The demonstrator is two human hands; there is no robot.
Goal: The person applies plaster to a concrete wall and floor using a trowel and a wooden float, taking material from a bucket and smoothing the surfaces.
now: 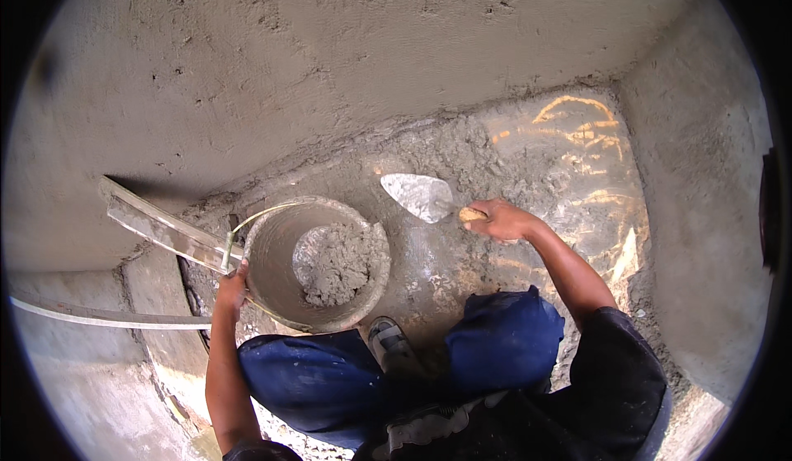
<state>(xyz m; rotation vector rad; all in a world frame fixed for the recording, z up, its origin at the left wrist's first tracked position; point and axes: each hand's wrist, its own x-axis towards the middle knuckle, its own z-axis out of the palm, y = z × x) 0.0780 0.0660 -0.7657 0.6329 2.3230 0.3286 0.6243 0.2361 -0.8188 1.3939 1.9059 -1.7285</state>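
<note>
My right hand [502, 220] is closed round the wooden handle of a trowel [419, 196]. The trowel's pointed blade, smeared with grey mortar, points left above the floor. At the left side of a mortar-coated bucket [262, 251], my left hand [232, 286] grips by the rim, where the wire handle [228, 246] with its pale grip hangs over; its fingers are partly hidden. Wet grey mortar [337, 267] lies in a heap inside the bucket, against its right side. The bucket leans with its mouth turned up toward me.
A long straightedge [169, 228] leans against the plastered wall [330, 57] left of the bucket. Another pale strip [107, 317] reaches in from the left. Loose mortar [470, 156] lies along the wall's foot. A side wall [701, 181] closes off the right. My foot [389, 339] stands just below the bucket.
</note>
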